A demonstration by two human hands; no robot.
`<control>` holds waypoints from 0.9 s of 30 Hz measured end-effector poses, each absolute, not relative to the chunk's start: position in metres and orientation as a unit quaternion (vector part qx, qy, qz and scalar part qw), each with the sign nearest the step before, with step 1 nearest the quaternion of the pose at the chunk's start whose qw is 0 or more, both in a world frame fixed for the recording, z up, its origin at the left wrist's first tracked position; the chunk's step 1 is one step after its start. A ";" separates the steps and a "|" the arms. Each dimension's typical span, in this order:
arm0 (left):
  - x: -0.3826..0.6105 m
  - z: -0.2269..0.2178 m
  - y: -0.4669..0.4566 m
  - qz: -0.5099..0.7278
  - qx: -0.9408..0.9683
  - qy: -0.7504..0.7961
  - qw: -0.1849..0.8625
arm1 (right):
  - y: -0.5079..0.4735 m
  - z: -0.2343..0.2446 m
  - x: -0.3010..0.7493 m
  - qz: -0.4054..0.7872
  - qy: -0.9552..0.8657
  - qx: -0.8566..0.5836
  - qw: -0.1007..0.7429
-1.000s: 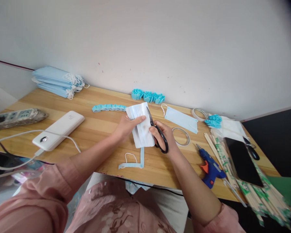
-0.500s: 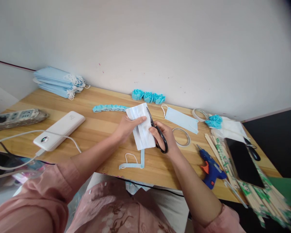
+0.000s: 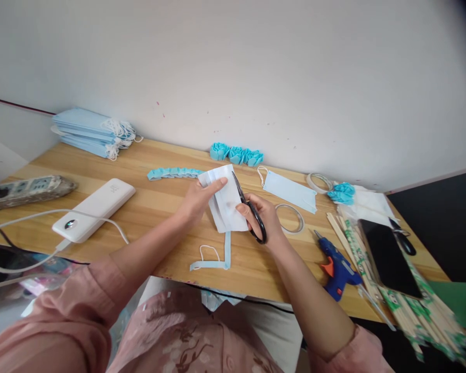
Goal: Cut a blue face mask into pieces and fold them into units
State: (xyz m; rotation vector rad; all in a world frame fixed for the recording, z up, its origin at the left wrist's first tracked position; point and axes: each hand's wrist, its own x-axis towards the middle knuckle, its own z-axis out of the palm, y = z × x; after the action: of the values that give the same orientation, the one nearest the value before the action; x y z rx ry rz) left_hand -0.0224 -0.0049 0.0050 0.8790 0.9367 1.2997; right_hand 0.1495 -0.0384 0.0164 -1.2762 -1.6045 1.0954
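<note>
Between thumb and fingers, my left hand [image 3: 199, 199] grips a pleated face mask piece [image 3: 227, 207], its white inner side facing me. My right hand [image 3: 264, 220] is closed round black-handled scissors [image 3: 255, 217]. Their blades lie along the piece's upper right edge; I cannot tell whether they cut into it. Just below lie trimmed blue mask strips [image 3: 209, 264] with a white ear loop. Behind my left hand is a ruffled blue strip [image 3: 174, 173]. A partly cut blue mask [image 3: 289, 191] lies beyond my right hand, near a tape roll [image 3: 290, 218].
Stacked masks [image 3: 89, 132] stand at the back left, with a white power bank [image 3: 95, 210] and cable in front. Blue fabric flowers [image 3: 236, 154] line the wall. To the right are a glue gun [image 3: 337, 269], a phone [image 3: 390, 259] and wrapped chopsticks [image 3: 423, 311].
The mask piece has tilted and opened out a little, and my left hand has shifted slightly up and left. My right hand keeps the scissors at its right edge.
</note>
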 end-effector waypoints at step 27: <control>-0.018 0.007 -0.011 0.530 0.415 0.411 0.615 | -0.037 0.017 0.152 0.401 -0.705 -0.457 0.366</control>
State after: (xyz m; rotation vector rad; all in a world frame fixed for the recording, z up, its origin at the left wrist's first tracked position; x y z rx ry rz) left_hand -0.0177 -0.0107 0.0073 0.9572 0.9461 1.2208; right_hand 0.1516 -0.0374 0.0172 -1.1733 -1.8113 1.0306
